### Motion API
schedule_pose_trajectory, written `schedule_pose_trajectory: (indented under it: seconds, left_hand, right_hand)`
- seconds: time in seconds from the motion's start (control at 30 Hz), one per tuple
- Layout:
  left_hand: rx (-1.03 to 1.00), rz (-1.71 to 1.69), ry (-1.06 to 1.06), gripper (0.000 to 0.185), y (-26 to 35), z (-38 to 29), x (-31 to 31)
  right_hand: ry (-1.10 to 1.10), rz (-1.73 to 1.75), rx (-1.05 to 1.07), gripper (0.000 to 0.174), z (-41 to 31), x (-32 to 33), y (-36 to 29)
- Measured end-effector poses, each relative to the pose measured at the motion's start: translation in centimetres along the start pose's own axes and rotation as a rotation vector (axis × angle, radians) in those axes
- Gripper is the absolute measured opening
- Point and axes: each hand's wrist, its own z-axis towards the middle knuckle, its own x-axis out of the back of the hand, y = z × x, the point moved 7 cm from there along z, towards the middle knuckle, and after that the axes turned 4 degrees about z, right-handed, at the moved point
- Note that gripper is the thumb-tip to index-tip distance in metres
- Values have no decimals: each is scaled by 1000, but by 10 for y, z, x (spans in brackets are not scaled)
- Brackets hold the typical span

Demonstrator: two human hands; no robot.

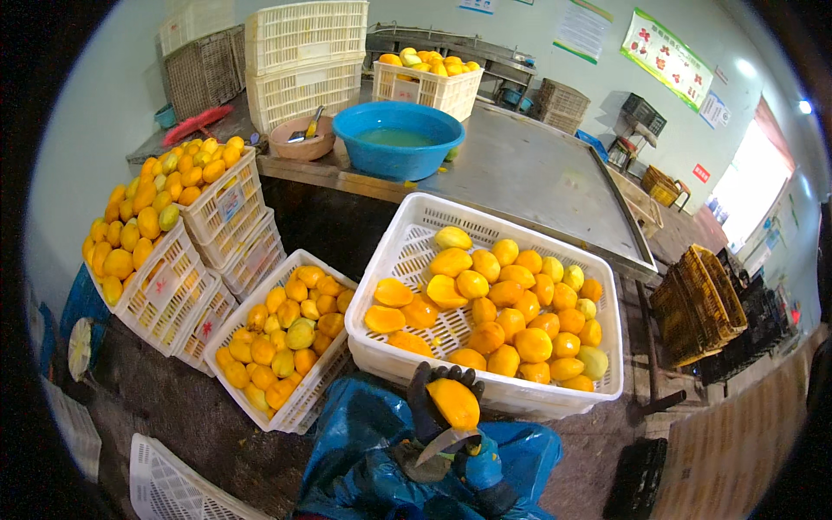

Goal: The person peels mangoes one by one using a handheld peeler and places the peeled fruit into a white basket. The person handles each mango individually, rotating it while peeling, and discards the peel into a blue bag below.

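My left hand (pixel 425 404), in a dark glove, holds a peeled mango (pixel 455 403) above my lap, just in front of the large white plastic crate (pixel 390 356). My right hand (pixel 480 458), partly covered by a blue sleeve or glove, grips a knife whose blade (pixel 444 444) lies close under the mango. Whether the edge touches the fruit, I cannot tell. Several peeled mangoes (pixel 511 294) fill the middle and right of the crate. Cut mango pieces (pixel 385 319) rest on its left side. A blue plastic apron (pixel 357 422) covers my lap.
A smaller crate of mangoes (pixel 281 344) stands left, beside stacked mango-filled crates (pixel 166 305). Behind, a metal table (pixel 539 169) carries a blue basin (pixel 398 156) of liquid, a brownish bowl (pixel 302 146) with tools, and more crates (pixel 305 91). Wicker-like baskets (pixel 699 305) stand right.
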Motion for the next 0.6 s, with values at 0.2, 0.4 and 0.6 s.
schedule_pose_trajectory:
  seconds: [0.2,0.4,0.6]
  left_hand:
    - [-4,6,-14,33,-1,-1,0]
    - [1,2,-31,33,-2,-1,-3]
    - [1,23,-49,33,-4,0,-3]
  right_hand:
    - [46,75,119,49,-6,5,-40]
    - [33,-75,-1,45,-8,11,-27]
    - [78,-118,-26,34,-12,15,-57]
